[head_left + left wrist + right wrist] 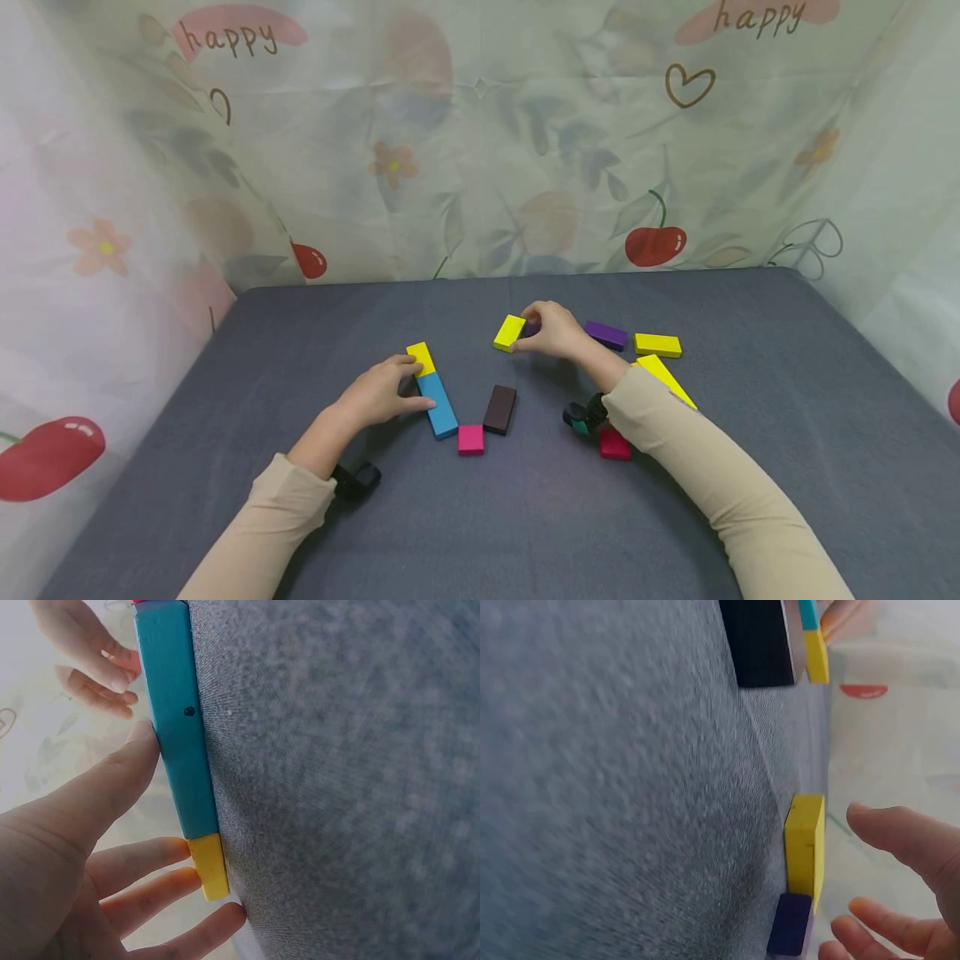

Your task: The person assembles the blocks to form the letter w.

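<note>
My left hand (378, 390) lies along a blue block (437, 405) and a small yellow block (422, 358) set end to end. In the left wrist view, the thumb rests against the blue block's side and two extended fingers touch the yellow block (210, 868). My right hand (553, 331) is beside another yellow block (508, 332) farther back. The right wrist view shows its thumb and fingers spread, with a gap between the thumb and that yellow block (802, 844). A dark purple block (790, 924) touches the yellow one's end and is partly hidden by the hand in the head view.
A pink block (471, 440) joins the blue block's near end, with a dark brown block (500, 409) on its right. Behind the right arm are a purple block (606, 335), a yellow block (657, 345), a longer yellow block (663, 379) and a red block (615, 445).
</note>
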Demonstrator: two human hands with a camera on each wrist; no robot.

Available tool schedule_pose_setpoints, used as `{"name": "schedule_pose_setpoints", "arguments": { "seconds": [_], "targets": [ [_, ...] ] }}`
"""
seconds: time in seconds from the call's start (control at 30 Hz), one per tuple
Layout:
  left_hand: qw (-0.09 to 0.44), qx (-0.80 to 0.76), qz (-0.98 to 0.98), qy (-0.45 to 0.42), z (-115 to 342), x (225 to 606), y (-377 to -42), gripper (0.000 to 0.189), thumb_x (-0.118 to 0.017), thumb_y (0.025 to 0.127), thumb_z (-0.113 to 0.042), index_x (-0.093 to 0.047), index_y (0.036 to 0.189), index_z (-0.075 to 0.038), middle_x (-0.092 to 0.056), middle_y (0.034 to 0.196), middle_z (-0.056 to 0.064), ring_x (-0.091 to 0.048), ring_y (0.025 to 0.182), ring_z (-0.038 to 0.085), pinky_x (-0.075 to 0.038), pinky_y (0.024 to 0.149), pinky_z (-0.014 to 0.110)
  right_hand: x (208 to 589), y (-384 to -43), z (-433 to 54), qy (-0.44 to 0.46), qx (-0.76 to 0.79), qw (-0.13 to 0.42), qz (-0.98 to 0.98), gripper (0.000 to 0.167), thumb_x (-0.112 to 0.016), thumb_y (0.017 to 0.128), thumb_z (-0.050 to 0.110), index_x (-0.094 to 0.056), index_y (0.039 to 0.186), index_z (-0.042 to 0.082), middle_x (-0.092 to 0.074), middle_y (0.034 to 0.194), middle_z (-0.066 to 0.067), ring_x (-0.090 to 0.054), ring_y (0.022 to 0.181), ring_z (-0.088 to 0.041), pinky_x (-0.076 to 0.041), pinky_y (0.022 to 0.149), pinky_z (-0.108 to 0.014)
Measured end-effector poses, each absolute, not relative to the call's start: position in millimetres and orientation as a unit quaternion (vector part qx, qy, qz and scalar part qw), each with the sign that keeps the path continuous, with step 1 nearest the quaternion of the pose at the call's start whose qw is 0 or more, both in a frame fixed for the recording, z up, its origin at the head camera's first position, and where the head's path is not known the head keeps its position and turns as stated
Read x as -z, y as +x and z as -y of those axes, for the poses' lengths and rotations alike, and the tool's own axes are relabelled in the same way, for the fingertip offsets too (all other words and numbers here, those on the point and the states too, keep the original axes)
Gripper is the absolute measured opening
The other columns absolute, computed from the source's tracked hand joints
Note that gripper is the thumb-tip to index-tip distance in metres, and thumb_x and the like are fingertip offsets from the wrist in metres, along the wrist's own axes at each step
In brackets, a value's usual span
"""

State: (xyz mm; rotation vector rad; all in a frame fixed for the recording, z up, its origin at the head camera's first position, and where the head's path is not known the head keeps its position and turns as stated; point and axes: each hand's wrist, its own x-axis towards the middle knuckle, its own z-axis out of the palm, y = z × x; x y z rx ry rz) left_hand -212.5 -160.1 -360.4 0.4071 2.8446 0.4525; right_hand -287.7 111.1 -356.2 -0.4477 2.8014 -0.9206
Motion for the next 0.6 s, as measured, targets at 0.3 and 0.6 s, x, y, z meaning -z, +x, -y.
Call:
{"name": "schedule_pose_setpoints", "arguments": {
  "seconds": [0.3, 0.6],
  "targets": [
    [0.119, -0.158, -0.97, 0.139, 160.6, 362.1, -212.8, 0.071, -0.068, 0.083, -0.039, -0.043, 0.138, -0.001, -0.038, 0.145, 0.022, -0.039, 0.132, 0.039, -0.036, 0.105, 0.055, 364.2, -300.7, -108.5, -0.151, 0.287, 0.082, -0.943, 0.068, -0.074, 0.079, 0.028, -0.047, 0.132, -0.004, -0.051, 0.133, -0.021, -0.046, 0.123, -0.035, -0.035, 0.107, -0.048],
    [0.117, -0.159, -0.971, 0.138, 160.6, 362.2, -212.4, 0.071, -0.068, 0.083, -0.039, -0.044, 0.138, -0.001, -0.038, 0.145, 0.021, -0.039, 0.132, 0.039, -0.037, 0.105, 0.054, 367.3, -306.7, -106.6, -0.124, 0.283, 0.101, -0.946, 0.072, -0.075, 0.077, 0.031, -0.046, 0.135, 0.0, -0.049, 0.136, -0.018, -0.04, 0.125, -0.038, -0.033, 0.107, -0.05]
  ]
}}
